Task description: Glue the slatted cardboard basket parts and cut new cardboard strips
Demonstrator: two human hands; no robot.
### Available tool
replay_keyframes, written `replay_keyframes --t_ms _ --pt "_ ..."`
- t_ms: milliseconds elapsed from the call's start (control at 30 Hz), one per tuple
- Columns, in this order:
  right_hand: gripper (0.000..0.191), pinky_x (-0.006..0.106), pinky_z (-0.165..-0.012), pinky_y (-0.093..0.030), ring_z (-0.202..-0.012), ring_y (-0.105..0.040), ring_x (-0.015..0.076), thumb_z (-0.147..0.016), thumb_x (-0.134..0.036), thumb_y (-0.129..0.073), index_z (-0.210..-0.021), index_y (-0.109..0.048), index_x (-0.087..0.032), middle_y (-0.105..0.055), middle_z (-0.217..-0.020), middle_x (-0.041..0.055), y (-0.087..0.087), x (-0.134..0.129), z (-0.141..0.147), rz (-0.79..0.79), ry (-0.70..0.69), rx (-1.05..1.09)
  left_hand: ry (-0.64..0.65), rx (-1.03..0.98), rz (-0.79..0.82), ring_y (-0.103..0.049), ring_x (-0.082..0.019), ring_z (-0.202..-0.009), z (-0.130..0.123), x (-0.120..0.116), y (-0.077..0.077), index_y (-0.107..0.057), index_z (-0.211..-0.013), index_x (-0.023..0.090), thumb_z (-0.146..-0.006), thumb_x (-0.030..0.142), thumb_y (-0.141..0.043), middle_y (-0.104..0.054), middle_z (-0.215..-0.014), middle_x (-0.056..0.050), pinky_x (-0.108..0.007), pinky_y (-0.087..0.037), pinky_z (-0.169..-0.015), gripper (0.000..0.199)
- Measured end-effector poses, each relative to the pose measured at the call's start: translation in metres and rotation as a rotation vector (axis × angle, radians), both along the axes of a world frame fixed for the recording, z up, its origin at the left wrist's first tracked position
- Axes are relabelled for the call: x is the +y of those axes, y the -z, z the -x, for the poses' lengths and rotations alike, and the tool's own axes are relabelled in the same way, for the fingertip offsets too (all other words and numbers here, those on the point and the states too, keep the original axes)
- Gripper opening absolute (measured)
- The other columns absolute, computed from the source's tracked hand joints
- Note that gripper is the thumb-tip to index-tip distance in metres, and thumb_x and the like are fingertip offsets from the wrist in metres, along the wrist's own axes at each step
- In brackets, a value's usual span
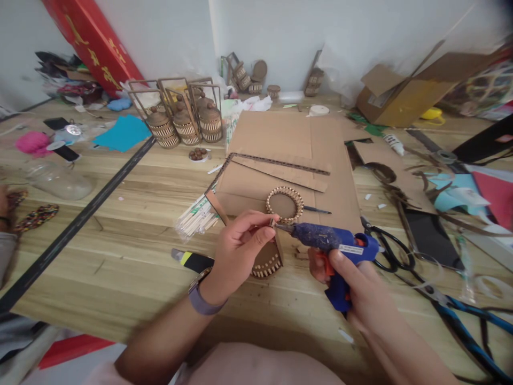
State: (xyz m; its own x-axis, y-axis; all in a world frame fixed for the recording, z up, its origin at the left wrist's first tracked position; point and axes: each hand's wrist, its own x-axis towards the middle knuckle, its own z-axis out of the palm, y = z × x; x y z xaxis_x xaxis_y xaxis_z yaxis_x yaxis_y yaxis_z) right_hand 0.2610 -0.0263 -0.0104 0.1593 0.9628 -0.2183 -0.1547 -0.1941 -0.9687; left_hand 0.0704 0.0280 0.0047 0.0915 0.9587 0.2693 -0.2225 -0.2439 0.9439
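Note:
My right hand (352, 283) is wrapped round a blue glue gun (324, 238), with fingers at its orange trigger. The gun's nozzle points left and meets, or nearly meets, a small brown piece (272, 222) pinched between the thumb and forefinger of my left hand (240, 246). Below that hand a round basket part with pale slats (267, 267) stands on the table, partly hidden by the hand. Just beyond the nozzle, a ring-shaped slatted basket (284, 204) lies on the cardboard sheet (276, 133), beside a dark pen (317, 210).
Finished lidded baskets with handles (184, 125) stand at the back left, near a small dish of brown beads (198, 155). Black scissors (390, 248) and blue-handled cutters (452, 321) lie at right. A knife (192, 261) is by my left wrist. Another person's arm (6, 230) shows at far left.

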Motion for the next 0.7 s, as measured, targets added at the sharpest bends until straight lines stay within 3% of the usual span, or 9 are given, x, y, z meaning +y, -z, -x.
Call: replay_keyframes --t_ms 267,700 --pt "0.046 0.029 -0.048 -0.039 -0.054 -0.05 0.0147 -0.071 -0.067 -0.076 -0.071 -0.063 -0.022 -0.06 -0.061 0.002 0.0047 -0.0034 -0.0034 0.01 -0.003 -0.01 -0.01 -0.002 0.011 -0.069 -0.017 -0.086 -0.0003 0.0007 0.0016 -0.08 -0.095 0.02 -0.085 0.042 -0.078 -0.076 -0.096 -0.006 -0.025 -0.057 -0.076 0.024" --pt "0.048 0.03 -0.049 -0.04 -0.052 -0.049 0.0153 -0.072 -0.068 -0.074 -0.068 -0.06 -0.023 -0.057 -0.057 0.0014 0.006 -0.0051 -0.0024 0.025 -0.013 -0.019 -0.002 -0.065 0.014 -0.069 -0.015 -0.084 -0.001 0.0012 0.0043 -0.08 -0.095 0.021 -0.085 0.035 -0.079 -0.075 -0.094 -0.005 -0.023 -0.058 -0.072 0.018"
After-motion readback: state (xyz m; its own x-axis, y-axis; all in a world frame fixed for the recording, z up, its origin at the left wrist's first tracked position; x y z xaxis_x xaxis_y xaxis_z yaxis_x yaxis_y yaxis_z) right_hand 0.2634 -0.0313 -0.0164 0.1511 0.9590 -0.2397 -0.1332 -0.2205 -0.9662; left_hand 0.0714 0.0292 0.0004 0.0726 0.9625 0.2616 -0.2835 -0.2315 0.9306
